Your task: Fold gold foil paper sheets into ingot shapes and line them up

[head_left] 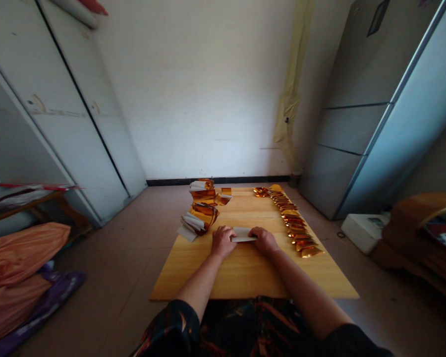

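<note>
My left hand (223, 241) and my right hand (263, 240) grip opposite ends of a folded white paper strip (243, 234), which lies on a light wooden board (245, 272). Gold foil paper pieces (293, 223) form a long overlapping row along the board's right side. A curled gold piece (260, 192) lies at the far end of that row. Near the left edge are a bundle of gold foil and white paper (199, 218) and a second bundle (202, 192). A loose gold piece (223, 197) lies beside the second bundle.
The board sits low, over a tiled floor. Tall white cabinets (74, 114) stand on the left, above orange and purple bags (18, 272). A grey refrigerator (357, 109), a white box (364, 230) and a wooden chair (423, 233) stand on the right.
</note>
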### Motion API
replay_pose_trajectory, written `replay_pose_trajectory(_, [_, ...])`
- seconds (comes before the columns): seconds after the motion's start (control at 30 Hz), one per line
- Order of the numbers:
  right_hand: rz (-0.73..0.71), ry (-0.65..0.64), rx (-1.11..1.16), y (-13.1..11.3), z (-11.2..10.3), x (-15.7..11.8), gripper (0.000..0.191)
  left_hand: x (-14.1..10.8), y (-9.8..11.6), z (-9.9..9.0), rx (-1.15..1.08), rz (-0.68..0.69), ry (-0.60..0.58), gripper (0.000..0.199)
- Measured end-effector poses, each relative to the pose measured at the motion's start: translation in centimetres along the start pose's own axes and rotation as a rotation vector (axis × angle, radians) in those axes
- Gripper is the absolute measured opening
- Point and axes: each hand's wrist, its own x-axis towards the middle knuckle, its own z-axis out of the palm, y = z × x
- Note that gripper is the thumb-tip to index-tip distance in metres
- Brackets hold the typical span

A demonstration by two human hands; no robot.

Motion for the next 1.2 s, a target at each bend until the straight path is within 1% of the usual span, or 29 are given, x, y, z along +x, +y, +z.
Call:
replay_pose_trajectory(0.1, [-0.08, -0.006, -0.038, 0.4, 0.2, -0.4, 0.027, 0.0, -0.1, 0.1, 0.01, 0.004, -0.014, 0.016])
replay_pose_trajectory(0.2, [-0.152, 0.022, -0.054, 0.8, 0.4, -0.8, 0.029, -0.1, -0.2, 0.0, 0.027, 0.021, -0.026, 0.016])
replay_pose_trajectory(0.3, [-0.231, 0.033, -0.066, 0.9, 0.4, -1.3, 0.029, -0.4, -0.3, -0.3, 0.051, 0.073, -0.052, 0.019])
replay_pose_trajectory(0.4, [-0.308, 0.021, -0.111, 0.8, 0.2, -1.8, 0.027, -0.9, -0.6, -0.6, 0.083, 0.154, -0.079, 0.023])
replay_pose_trajectory(0.5, [-0.331, 0.002, -0.17, 0.8, 0.0, -2.2, 0.026, -1.2, -1.0, -0.9, 0.126, 0.234, -0.106, 0.029])
replay_pose_trajectory(0.57, [-0.329, -0.03, -0.199, 0.8, -0.3, -2.2, 0.028, -1.1, -1.2, -1.1, 0.151, 0.256, -0.136, 0.032])
replay_pose_trajectory(0.67, [-0.286, -0.096, -0.221, 0.3, -1.0, -2.1, 0.03, -0.5, -1.2, -1.6, 0.179, 0.254, -0.202, 0.032])
replay_pose_trajectory(0.77, [-0.199, -0.136, -0.257, -0.7, -1.5, -1.8, 0.028, 0.0, -0.5, -2.1, 0.216, 0.223, -0.236, 0.023])
replay_pose_trajectory(0.9, [-0.024, -0.107, -0.304, -1.9, -1.4, -1.1, 0.027, 0.3, 1.0, -1.6, 0.279, 0.141, -0.164, 0.025])
replay_pose_trajectory(1.03, [0.071, -0.058, -0.247, -1.7, -0.8, -0.1, 0.02, 0.1, 1.4, -0.4, 0.267, 0.151, -0.083, 0.016])
replay_pose_trajectory(1.1, [0.109, -0.031, -0.216, -1.4, -0.6, 0.5, 0.028, 0.1, 1.3, 0.0, 0.25, 0.153, -0.071, 0.014])
replay_pose_trajectory(1.2, [0.15, -0.047, -0.197, -1.2, -0.8, 1.4, 0.051, 0.1, 0.9, 0.4, 0.213, 0.154, -0.054, 0.011])
